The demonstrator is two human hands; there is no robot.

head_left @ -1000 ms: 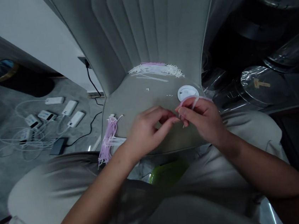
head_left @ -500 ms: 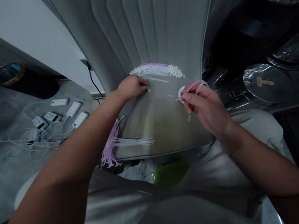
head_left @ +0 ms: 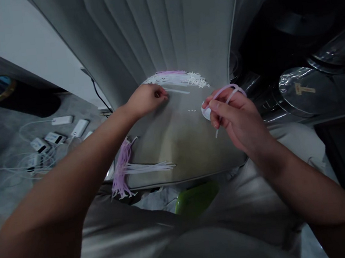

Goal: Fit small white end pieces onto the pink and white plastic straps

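The left hand (head_left: pixel 146 99) lay curled beside white plastic strips (head_left: pixel 176 78) at the back edge of the chair seat (head_left: pixel 187 152), while the right hand (head_left: pixel 233 116) pinched a pale pink strip (head_left: pixel 225 91).

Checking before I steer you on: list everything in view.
Chair seat: one, grey-green, under both hands.
White strip pile: one, white with lilac, at seat back.
Lilac strip bundle: one, lilac, seat's left edge.
Loose strips: several, white, beside that bundle.
Small bits: a few, white, mid-seat.
Power banks: about five, white, floor at left, cabled.
Green plastic item: one, green, below seat.
Lidded metal containers: several, silver, right of chair.
Left hand: one, nearest the white strip pile.
Right hand: one, holding a white disc and lilac strip.
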